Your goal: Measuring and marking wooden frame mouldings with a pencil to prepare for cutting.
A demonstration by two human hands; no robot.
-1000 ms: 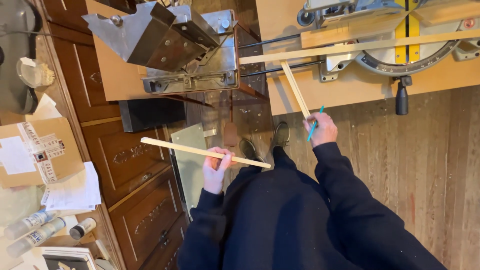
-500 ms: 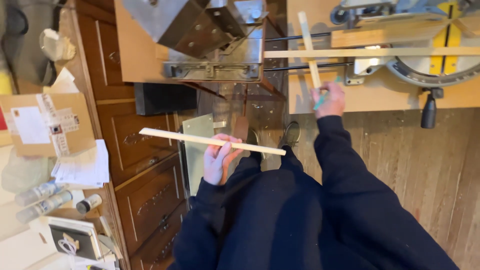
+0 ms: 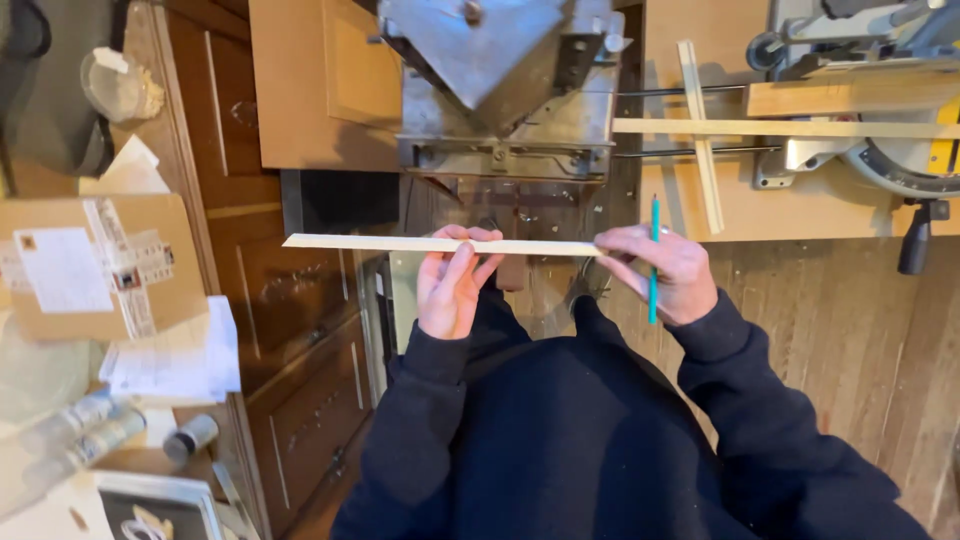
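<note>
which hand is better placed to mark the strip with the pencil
Right, most likely. The right hand already has the teal pencil and touches one end of the wooden strip; the left hand supports the strip's middle with no tool.

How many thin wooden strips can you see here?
3: one strip held level between the left hand and right hand; two strips crossed on the saw bench, one lengthwise, one across it. Others may be hidden.

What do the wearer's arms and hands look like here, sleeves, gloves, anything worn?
Both arms are in long dark navy sleeves with ribbed cuffs ending at the wrists. The left hand and right hand are bare: no gloves. No watch or markings can be made out.
</note>
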